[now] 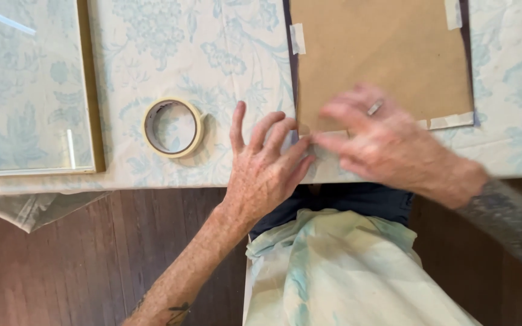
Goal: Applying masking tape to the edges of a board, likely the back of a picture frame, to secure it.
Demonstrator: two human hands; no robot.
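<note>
A brown backing board [382, 54] lies on a dark sheet on the table, fixed with strips of pale masking tape at its edges. My left hand [264, 166] rests flat with spread fingers at the board's near left corner. My right hand [376, 142], with a ring on one finger, is blurred and presses its fingertips along the board's near edge, where a tape strip [448, 121] runs. The two hands' fingertips nearly meet at the corner. Whether either hand pinches a piece of tape is hidden.
A roll of masking tape [173, 128] lies left of my left hand. A glass pane in a thin gold frame [95, 96] sits at far left. The floral blue-and-cream tablecloth [212, 54] ends at the table's near edge, above dark wooden floor.
</note>
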